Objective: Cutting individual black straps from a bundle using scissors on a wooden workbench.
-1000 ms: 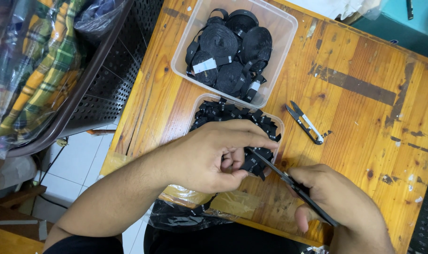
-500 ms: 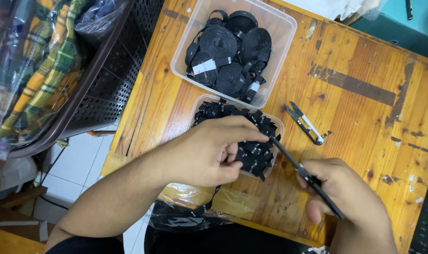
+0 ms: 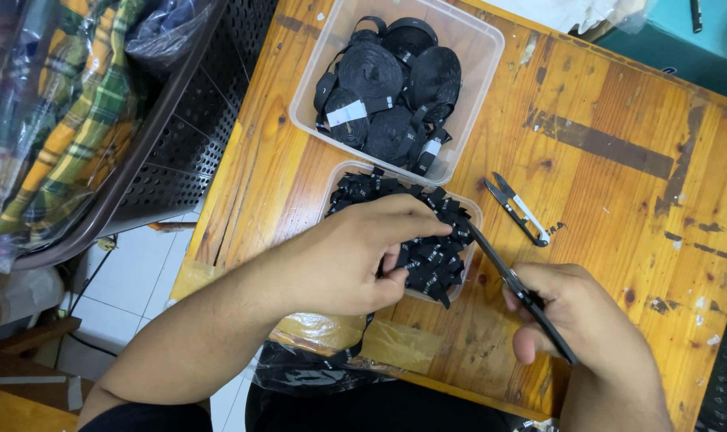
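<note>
- Left hand (image 3: pixel 343 256) at centre frame, fingers curled over the near edge of a small clear tub (image 3: pixel 469 210), pinching black label ribbon (image 3: pixel 415 268) between thumb and fingertips.
- Small tub heaped with cut black label pieces (image 3: pixel 435 260), white lettering too small to read.
- Right hand (image 3: pixel 583 336) at lower right, clenched round the handles of dark scissors (image 3: pixel 511 282), blades pointing up-left toward the tub's right rim, tip just beside the pile; cannot tell whether the blades are parted.
- Above the small tub, touching or nearly touching it, a larger clear plastic container (image 3: pixel 475 88) holding rolls of black ribbon (image 3: pixel 387 88), some with white tags.
- Thread snips (image 3: pixel 519 210) lying on the wooden table (image 3: pixel 619 120) to the right of the small tub, apart from both hands.
- Crumpled black plastic bag (image 3: pixel 299 370) hanging over the table's near edge, below the left wrist.
- Dark perforated basket (image 3: pixel 179 120) at upper left, beside the table, with plaid cloth in clear plastic (image 3: pixel 51 120) inside.
- White tiled floor (image 3: pixel 131 280) visible at lower left.
</note>
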